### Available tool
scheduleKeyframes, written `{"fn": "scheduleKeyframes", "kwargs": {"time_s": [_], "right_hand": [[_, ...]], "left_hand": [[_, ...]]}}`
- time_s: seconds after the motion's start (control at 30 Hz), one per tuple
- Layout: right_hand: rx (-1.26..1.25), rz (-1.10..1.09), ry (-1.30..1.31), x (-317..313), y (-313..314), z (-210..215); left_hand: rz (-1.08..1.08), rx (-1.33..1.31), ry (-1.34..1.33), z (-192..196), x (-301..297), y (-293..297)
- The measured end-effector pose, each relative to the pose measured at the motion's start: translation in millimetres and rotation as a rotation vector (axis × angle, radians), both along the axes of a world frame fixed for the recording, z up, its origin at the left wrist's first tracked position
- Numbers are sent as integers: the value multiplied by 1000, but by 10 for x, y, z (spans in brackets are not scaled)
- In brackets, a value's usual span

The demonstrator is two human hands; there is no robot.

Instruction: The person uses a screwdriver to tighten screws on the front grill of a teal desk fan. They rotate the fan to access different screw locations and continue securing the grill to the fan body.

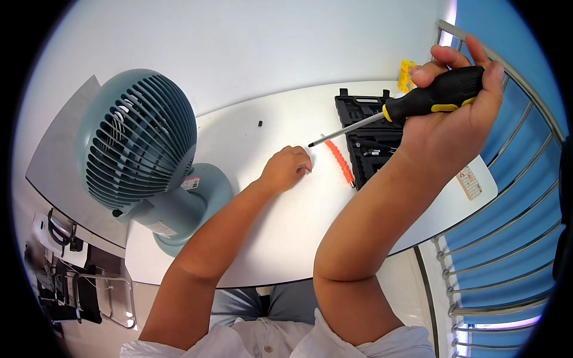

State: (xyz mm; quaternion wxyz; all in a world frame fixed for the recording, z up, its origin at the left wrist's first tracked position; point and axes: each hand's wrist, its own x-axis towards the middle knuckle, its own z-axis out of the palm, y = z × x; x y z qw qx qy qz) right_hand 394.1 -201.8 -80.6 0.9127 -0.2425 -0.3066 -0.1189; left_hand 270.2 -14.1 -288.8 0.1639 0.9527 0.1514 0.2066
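Note:
In my raised right hand (450,128) is a screwdriver (427,98) with a thick black and yellow handle. Its thin metal shaft points down and left, the tip above the white table. My left hand (288,168) rests low over the tabletop, just left of that tip, its fingers curled and pinched together. Something tiny and pale shows at those fingertips, too small to name. To the left of my left forearm stands a grey-green fan (140,134) with a slatted round head on a ring-shaped base.
An open black tool case (365,149) lies beyond my right forearm, with an orange-red strip (339,161) beside it. A small black piece (260,123) lies on the white table (280,232). A yellow box (406,74) stands at the back; a metal railing (528,128) runs along the right.

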Motion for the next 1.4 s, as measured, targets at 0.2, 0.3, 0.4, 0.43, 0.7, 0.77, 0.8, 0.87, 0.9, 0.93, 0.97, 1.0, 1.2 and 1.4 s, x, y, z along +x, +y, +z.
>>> {"fn": "scheduleKeyframes", "kwargs": {"time_s": [0.2,0.3,0.4,0.43,0.7,0.77,0.8,0.87,0.9,0.93,0.97,1.0,1.2,1.4], "right_hand": [[21,47,-11,12,16,-32],[127,274,-2,-35,-58,1],[135,509,-90,-285,-89,4],[158,650,-230,-395,-99,5],[360,989,-371,-1383,-299,-174],[396,1053,-314,-1514,-371,-293],[401,1068,-297,-1532,-404,-338],[404,1069,-248,-1539,-458,-412],[389,1071,-235,-1529,-474,-434],[386,1091,-229,-1521,-494,-448],[392,1129,-223,-1515,-511,-455],[380,1106,-202,-1520,-527,-458],[355,1111,-156,-1648,-522,-407],[354,1112,-154,-1779,-544,-408]], "left_hand": [[112,57,-92,38,0,-93],[280,-23,-341,197,-269,-348],[227,-353,-484,478,-1017,-665],[214,-512,-545,555,-1269,-800],[81,-880,-955,820,-2491,-1441],[34,-925,-982,836,-2551,-1507],[-3,-937,-998,842,-2560,-1539],[-46,-939,-973,857,-2583,-1583],[-73,-928,-962,865,-2591,-1601],[-99,-918,-951,873,-2602,-1616],[-82,-907,-918,880,-2630,-1638],[-87,-901,-887,885,-2647,-1650],[-100,-877,-907,890,-2768,-1703],[12,-898,-877,870,-2839,-1747]]}}
